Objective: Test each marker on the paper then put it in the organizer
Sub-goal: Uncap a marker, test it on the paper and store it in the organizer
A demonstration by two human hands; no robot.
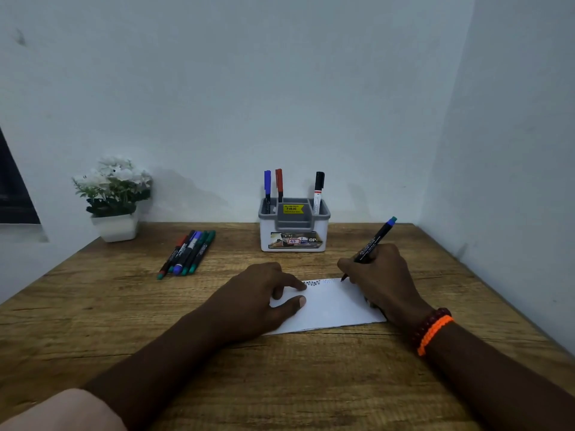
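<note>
Markers [316, 194]: three in organizer [294, 231].

Right hand [378, 275] grips the black marker [371, 242], tip down on the paper [333, 306] just left of its knuckles; left hand [258, 300] presses flat beside it; organizer [294, 241] beyond both.

A white sheet of paper [333, 309] is being kept flat on the wooden table, scribbles showing along its far edge. A black marker [371, 244] with a blue-green end is being held tilted, its tip touching the paper's far edge. A bunch of loose markers [186, 253] is lying at the left. Blue, red and black-capped markers are standing upright in the grey-and-white organizer [294, 225] by the wall.
</note>
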